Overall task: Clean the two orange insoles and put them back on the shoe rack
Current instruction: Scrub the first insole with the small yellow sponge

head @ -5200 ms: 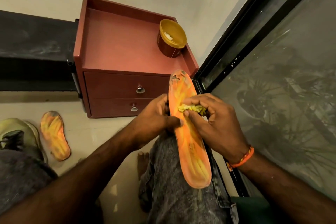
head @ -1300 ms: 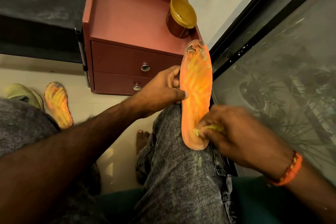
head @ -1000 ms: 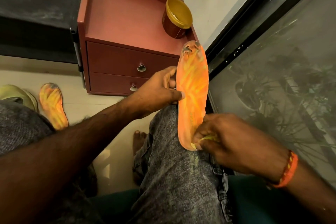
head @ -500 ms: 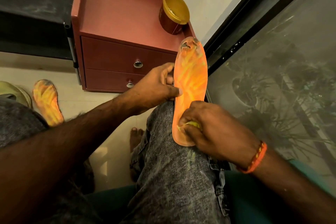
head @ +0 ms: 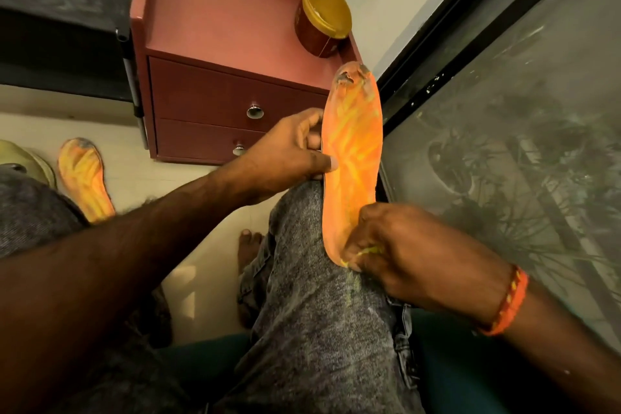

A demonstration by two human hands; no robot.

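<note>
Orange insole (head: 353,158): we pinch its edge with our left hand (head: 285,158) for steadiness, while our right hand (head: 396,245), fingers curled around a yellow cloth (head: 368,250), scrubs its heel.

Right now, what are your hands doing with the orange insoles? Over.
Left hand grips insole on knee. Right hand rubs its heel with yellow cloth. Second insole lies on floor. Nothing in the way.

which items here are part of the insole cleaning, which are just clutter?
In the job:
held insole, left hand gripping it
yellow cloth in right hand
second insole on floor

Lying about:
drawer unit
brown tub
green shoe
</note>
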